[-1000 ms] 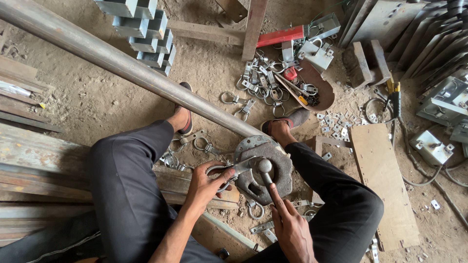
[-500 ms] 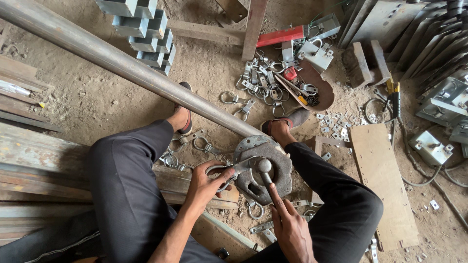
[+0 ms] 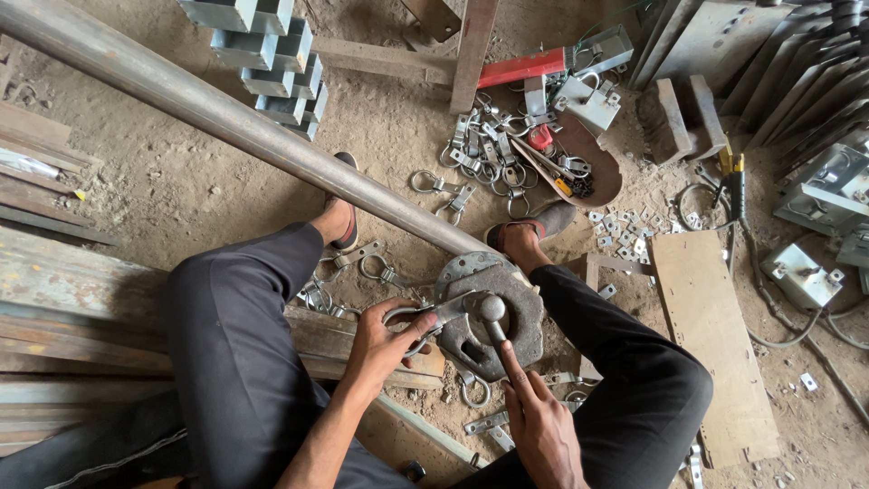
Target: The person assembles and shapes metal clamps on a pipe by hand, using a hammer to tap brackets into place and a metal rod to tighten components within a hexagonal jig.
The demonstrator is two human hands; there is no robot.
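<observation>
Nothing has moved: at lower centre, the left hand (image 3: 385, 340) still clenches a metal clamp (image 3: 434, 312) on the round plate (image 3: 493, 317), while the right hand (image 3: 543, 426) still grasps the hammer (image 3: 493, 312).

We see a rough, rusty metal disc (image 3: 493, 312), a dull grey steel pipe (image 3: 226, 113), shiny galvanised clamps (image 3: 489, 154), worn wooden planks (image 3: 711, 340) and a dusty earth floor (image 3: 181, 190).
</observation>
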